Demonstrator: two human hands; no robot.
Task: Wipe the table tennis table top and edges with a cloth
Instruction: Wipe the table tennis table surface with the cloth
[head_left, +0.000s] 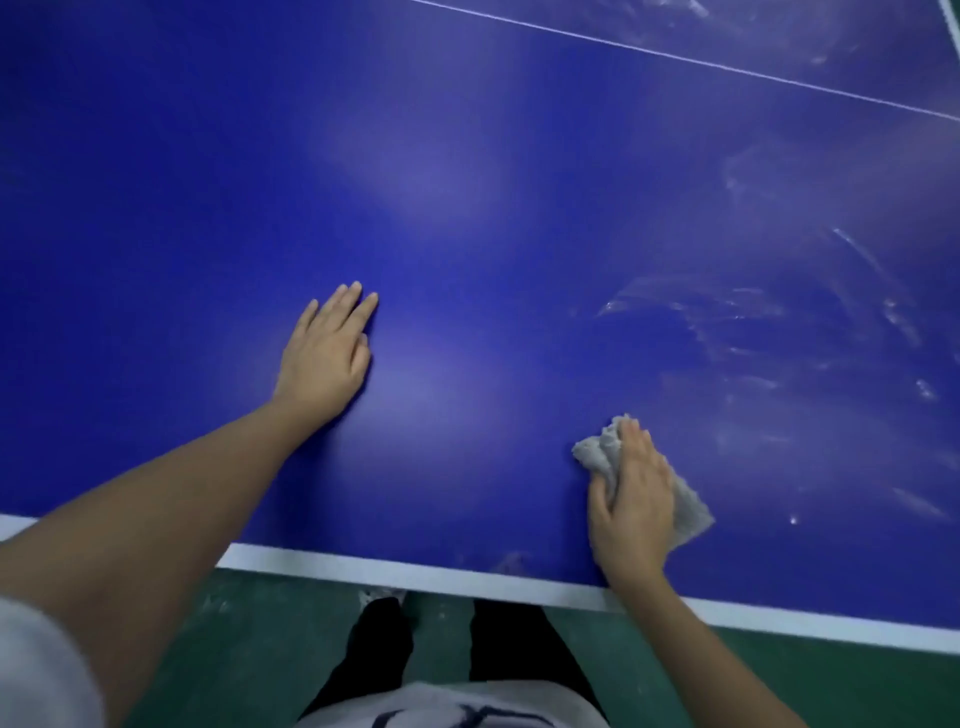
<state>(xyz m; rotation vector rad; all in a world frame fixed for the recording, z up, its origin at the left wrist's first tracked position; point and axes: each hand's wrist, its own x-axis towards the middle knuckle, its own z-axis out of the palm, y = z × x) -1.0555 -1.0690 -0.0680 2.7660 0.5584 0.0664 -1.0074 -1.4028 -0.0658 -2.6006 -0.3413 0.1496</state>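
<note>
The cloth is mostly hidden under the right hand; only a crumpled end beyond the fingers and a corner on the hand's right side show. The bench is cut off at the top, left and right edges of the picture, so only its near side is seen. The left forearm covers part of the white edge band. A grey sleeve is blurred and cut off at the lower left corner. The dark trousers disappear beneath the bench, hiding the feet. The shirt is cropped by the bottom edge, where the right forearm also leaves the picture.
</note>
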